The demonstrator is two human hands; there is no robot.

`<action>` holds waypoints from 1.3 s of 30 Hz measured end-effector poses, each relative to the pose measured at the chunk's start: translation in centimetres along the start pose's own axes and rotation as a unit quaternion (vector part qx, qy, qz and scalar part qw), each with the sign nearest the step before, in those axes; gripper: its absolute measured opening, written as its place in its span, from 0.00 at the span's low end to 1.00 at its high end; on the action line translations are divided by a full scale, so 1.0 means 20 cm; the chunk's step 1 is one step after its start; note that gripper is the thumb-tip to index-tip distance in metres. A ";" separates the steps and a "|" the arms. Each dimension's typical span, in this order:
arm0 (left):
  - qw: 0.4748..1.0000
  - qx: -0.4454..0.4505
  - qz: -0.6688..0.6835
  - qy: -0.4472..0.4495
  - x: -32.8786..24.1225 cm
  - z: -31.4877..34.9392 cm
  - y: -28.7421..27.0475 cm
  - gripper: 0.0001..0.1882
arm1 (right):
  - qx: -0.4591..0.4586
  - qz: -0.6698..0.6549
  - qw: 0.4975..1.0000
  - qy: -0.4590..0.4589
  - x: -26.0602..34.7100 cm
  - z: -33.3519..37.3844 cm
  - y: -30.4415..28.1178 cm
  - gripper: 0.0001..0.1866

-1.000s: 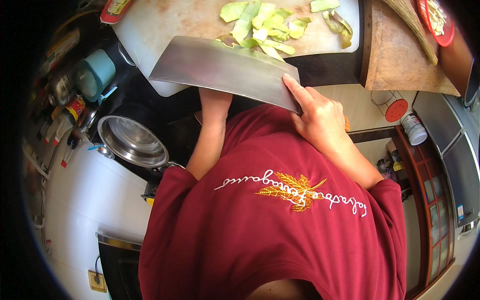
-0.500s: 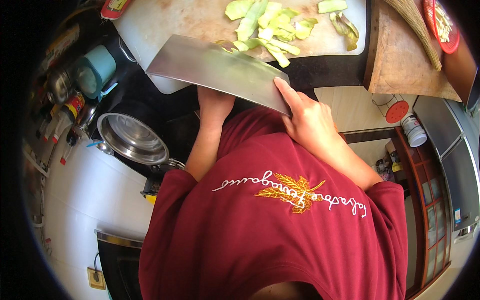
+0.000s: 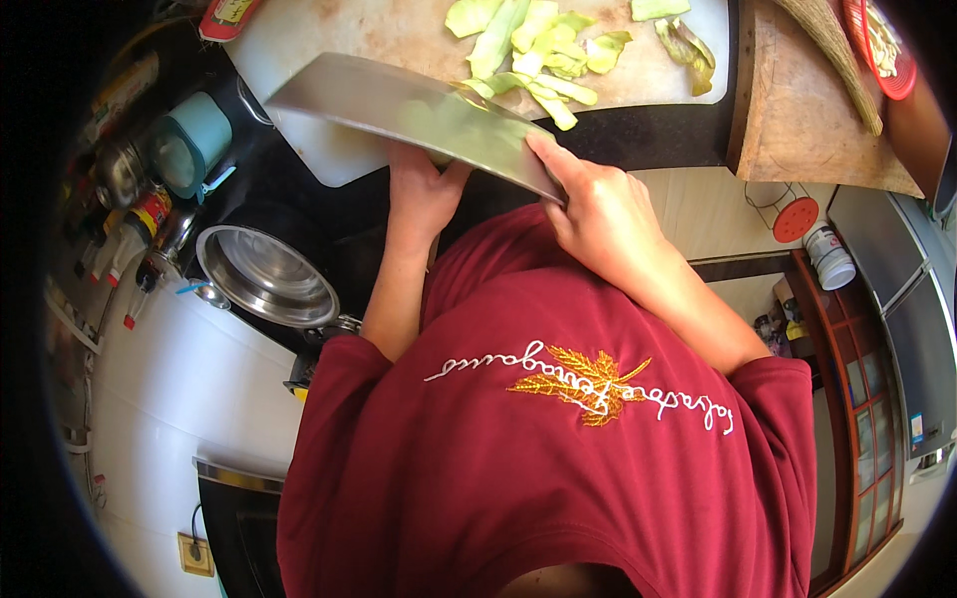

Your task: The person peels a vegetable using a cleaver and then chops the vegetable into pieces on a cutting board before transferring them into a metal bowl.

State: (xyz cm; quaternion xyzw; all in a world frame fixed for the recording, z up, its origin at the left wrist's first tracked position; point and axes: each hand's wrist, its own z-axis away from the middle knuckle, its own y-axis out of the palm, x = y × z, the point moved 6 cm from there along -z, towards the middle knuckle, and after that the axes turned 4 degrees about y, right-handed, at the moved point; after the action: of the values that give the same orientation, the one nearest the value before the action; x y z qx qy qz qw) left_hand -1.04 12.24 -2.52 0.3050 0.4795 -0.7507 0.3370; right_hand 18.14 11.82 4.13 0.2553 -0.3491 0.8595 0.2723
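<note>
My right hand (image 3: 598,204) is closed round the handle of a broad cleaver (image 3: 399,105), forefinger laid along the blade's near corner. The blade slants up to the left over the near edge of a white cutting board (image 3: 349,30). Beneath it is my left hand (image 3: 424,189); the blade covers its fingertips. A bit of a pale green vegetable (image 3: 437,157) shows between the left thumb and fingers, and most of it is hidden. Behind the blade, several light green peel strips (image 3: 538,45) lie on the board, with a browner peel piece (image 3: 688,55) at the right.
A steel pot (image 3: 267,277) stands on the dark counter at left, near a teal container (image 3: 191,145) and several bottles (image 3: 140,229). Right of the board is a wooden block (image 3: 807,120) with a brown stalk-like bundle (image 3: 837,60) and a red basket (image 3: 892,70).
The cleaver and my right hand have shifted left and slightly up. My left thumb and a bit of pale green now show below the blade.
</note>
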 end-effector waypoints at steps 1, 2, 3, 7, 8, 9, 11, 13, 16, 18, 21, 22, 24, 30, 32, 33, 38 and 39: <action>1.000 -0.003 0.007 -0.013 -0.02 -0.01 -0.01 0.31 | -0.006 -0.012 1.000 -0.002 0.01 -0.03 0.00 0.29; 1.000 -0.011 0.006 -0.006 -0.02 -0.01 -0.01 0.33 | -0.013 -0.025 1.000 -0.003 0.02 -0.06 0.01 0.29; 1.000 -0.020 0.005 0.002 -0.02 -0.02 -0.01 0.36 | -0.004 -0.017 1.000 -0.017 0.02 -0.08 0.02 0.26; 0.999 -0.025 0.018 -0.009 -0.03 -0.02 -0.02 0.42 | -0.028 -0.046 0.998 -0.030 0.06 -0.17 0.00 0.21; 1.000 -0.026 0.013 -0.005 -0.04 -0.02 -0.03 0.42 | -0.043 -0.055 0.997 -0.039 0.06 -0.18 -0.01 0.22; 1.000 -0.010 0.014 -0.003 -0.04 -0.02 -0.03 0.43 | -0.059 -0.065 0.995 -0.049 0.07 -0.18 -0.01 0.22; 0.999 -0.024 -0.011 0.017 -0.06 -0.03 -0.05 0.38 | -0.078 -0.067 0.992 -0.070 0.07 -0.17 0.00 0.24; 1.000 0.012 -0.008 0.015 -0.05 -0.03 -0.04 0.30 | -0.089 -0.047 0.991 -0.087 0.07 -0.09 -0.01 0.25; 0.996 -0.008 0.026 0.085 -0.07 -0.02 -0.03 0.16 | -0.075 0.025 0.990 -0.115 0.10 -0.02 0.01 0.29; 0.991 -0.048 0.021 0.124 -0.03 0.00 -0.02 0.15 | -0.067 0.049 0.990 -0.117 0.10 -0.01 0.03 0.37; 0.993 -0.048 0.016 0.108 0.03 0.01 0.00 0.14 | -0.075 0.054 0.988 -0.128 0.12 -0.02 0.04 0.34; 0.993 -0.047 0.012 0.105 0.04 0.03 0.01 0.13 | -0.076 0.056 0.987 -0.133 0.13 -0.03 0.03 0.30; 0.993 -0.047 0.010 0.108 0.07 0.04 0.02 0.12 | -0.080 0.062 0.986 -0.135 0.13 -0.05 0.03 0.28; 0.986 -0.032 -0.071 0.149 0.03 0.03 0.03 0.11 | -0.050 0.067 0.995 -0.049 0.02 -0.01 0.05 0.37; 0.993 -0.013 -0.065 0.098 0.00 0.02 0.02 0.14 | -0.024 0.051 0.998 -0.010 -0.05 0.03 0.03 0.37; 0.995 -0.003 -0.062 0.072 0.00 0.02 0.02 0.16 | -0.013 0.055 0.998 0.015 -0.08 0.05 0.01 0.36; 0.993 -0.019 -0.082 0.078 0.03 0.01 0.01 0.28 | -0.008 0.041 0.999 0.035 -0.12 0.10 -0.05 0.32; 0.996 -0.018 -0.065 0.065 0.04 0.00 0.01 0.31 | 0.001 0.040 0.999 0.032 -0.08 0.07 -0.06 0.32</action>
State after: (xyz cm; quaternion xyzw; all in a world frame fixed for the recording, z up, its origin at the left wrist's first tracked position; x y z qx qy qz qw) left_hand -1.34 11.92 -3.21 0.3153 0.5329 -0.7407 0.2606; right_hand 20.50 11.15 4.49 0.2137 -0.3495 0.8777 0.2486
